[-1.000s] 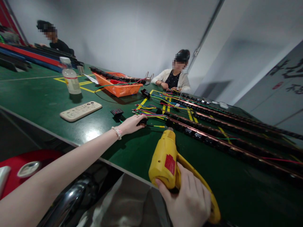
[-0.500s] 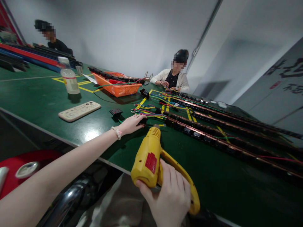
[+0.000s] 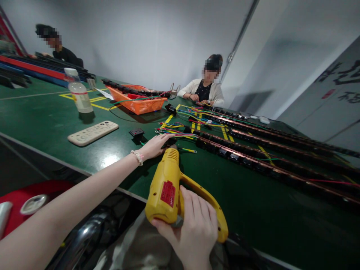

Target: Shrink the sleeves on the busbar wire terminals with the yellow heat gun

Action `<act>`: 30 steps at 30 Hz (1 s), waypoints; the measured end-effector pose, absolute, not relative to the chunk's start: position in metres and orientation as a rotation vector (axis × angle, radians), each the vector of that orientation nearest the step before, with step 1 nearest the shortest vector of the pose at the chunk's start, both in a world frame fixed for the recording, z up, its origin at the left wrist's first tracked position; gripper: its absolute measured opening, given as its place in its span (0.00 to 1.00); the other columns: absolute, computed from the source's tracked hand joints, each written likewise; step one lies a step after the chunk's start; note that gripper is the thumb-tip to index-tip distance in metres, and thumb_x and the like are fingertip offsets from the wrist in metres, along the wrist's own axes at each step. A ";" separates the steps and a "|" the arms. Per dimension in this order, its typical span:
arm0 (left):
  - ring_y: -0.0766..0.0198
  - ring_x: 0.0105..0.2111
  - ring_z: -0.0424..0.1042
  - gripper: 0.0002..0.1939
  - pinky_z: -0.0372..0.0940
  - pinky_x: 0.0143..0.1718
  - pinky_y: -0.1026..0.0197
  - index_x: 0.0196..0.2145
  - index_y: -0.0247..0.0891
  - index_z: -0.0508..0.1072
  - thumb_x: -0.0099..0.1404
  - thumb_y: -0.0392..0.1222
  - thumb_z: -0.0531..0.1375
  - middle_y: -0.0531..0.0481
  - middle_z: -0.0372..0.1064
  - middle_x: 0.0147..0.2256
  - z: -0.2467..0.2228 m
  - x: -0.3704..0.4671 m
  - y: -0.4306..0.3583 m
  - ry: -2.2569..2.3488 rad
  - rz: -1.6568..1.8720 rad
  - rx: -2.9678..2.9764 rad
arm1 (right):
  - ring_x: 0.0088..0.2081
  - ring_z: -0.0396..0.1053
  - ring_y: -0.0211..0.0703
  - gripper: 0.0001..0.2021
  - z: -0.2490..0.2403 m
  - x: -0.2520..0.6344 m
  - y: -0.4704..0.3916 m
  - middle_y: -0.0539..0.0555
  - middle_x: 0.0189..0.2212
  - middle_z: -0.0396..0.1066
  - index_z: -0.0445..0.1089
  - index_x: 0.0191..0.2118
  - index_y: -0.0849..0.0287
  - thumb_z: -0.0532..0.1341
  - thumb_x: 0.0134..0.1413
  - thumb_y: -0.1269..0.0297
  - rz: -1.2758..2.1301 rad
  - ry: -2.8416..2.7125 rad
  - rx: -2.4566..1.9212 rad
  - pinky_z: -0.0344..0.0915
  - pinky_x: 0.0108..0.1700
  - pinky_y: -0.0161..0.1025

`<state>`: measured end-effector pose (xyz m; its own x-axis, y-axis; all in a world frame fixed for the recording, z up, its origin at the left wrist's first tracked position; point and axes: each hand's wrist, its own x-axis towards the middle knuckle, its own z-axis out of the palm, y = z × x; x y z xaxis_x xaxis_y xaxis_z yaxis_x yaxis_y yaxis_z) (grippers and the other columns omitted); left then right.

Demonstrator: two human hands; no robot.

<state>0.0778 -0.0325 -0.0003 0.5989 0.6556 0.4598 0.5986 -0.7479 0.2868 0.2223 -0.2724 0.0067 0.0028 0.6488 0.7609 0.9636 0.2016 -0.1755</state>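
My right hand is wrapped round the handle of a yellow heat gun, with the thumb at its rear end. The gun's nozzle points away from me, close beside the fingers of my left hand. My left hand is closed on a small black part, mostly hidden under the fingers. A green-and-yellow wire with a metal lug sticks out to the right of it. Just beyond lie coloured wires leading to a long copper-and-black bar. A black socket-like block sits left of my left hand.
On the green table stand a plastic bottle and an orange basket, with a phone nearer me. More long bars lie at the right. One person sits across the table, another at the far left.
The heat gun and my right hand have moved left, bringing the nozzle nearer my left hand's fingers. My left hand has shifted slightly left. The camera view has moved a little.
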 end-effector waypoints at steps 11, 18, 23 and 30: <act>0.58 0.52 0.63 0.25 0.60 0.53 0.56 0.55 0.36 0.60 0.60 0.32 0.53 0.43 0.62 0.52 0.000 0.076 -0.032 0.987 0.897 2.635 | 0.42 0.67 0.45 0.41 0.007 0.246 -0.269 0.55 0.41 0.71 0.70 0.46 0.62 0.45 0.47 0.28 -0.553 -1.783 -1.420 0.55 0.47 0.43; 0.57 0.49 0.65 0.21 0.62 0.50 0.57 0.53 0.35 0.62 0.62 0.39 0.54 0.43 0.64 0.49 -0.001 0.076 -0.031 1.057 0.857 2.603 | 0.41 0.67 0.45 0.42 0.008 0.271 -0.267 0.55 0.40 0.71 0.69 0.46 0.62 0.44 0.47 0.27 -0.605 -1.823 -1.392 0.56 0.46 0.43; 0.57 0.49 0.65 0.21 0.62 0.51 0.56 0.53 0.36 0.62 0.62 0.41 0.55 0.43 0.65 0.49 -0.002 0.075 -0.031 1.039 0.874 2.609 | 0.41 0.67 0.45 0.41 0.009 0.286 -0.267 0.55 0.40 0.71 0.68 0.47 0.62 0.44 0.48 0.28 -0.690 -1.860 -1.390 0.57 0.45 0.43; 0.57 0.48 0.67 0.21 0.62 0.49 0.56 0.53 0.36 0.62 0.65 0.47 0.54 0.43 0.66 0.48 -0.002 0.074 -0.030 0.966 0.877 2.599 | 0.40 0.65 0.45 0.37 0.015 0.311 -0.271 0.54 0.41 0.70 0.66 0.48 0.61 0.47 0.50 0.31 -0.771 -1.896 -1.517 0.57 0.43 0.42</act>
<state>0.0738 -0.0300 -0.0018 0.6031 0.6553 0.4548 0.5158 -0.7553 0.4042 0.3112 -0.2706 0.0148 -0.1803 0.6411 0.7460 0.9798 0.1838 0.0789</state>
